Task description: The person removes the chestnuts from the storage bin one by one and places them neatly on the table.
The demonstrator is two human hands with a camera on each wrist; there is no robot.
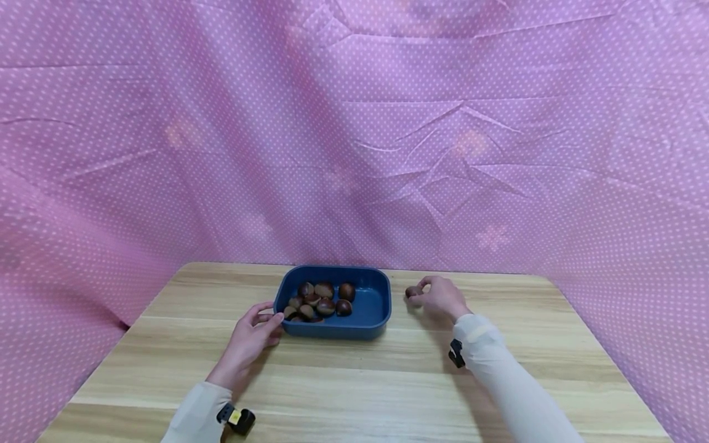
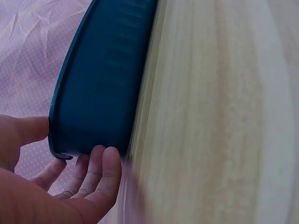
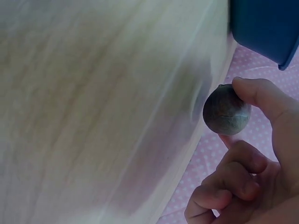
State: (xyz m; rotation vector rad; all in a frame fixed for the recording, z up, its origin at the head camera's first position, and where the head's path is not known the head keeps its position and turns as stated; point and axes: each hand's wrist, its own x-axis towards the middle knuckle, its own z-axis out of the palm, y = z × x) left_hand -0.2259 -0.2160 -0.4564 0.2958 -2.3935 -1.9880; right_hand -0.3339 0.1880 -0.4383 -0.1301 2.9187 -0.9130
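the right hand [image 1: 440, 297] pinches one chestnut [image 1: 412, 291] by thumb and finger, right of the blue box [image 1: 335, 331] on the counter [image 1: 354, 384]; the left hand [image 1: 250, 338], half curled, holds the box's corner. this looks like picking up; the next move calls for a steady pinch.

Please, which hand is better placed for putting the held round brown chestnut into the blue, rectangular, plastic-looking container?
Probably the right hand: it pinches the round brown chestnut beyond the right end of the blue, rectangular, plastic-looking container, where its floor is bare. The left hand holds the opposite end.
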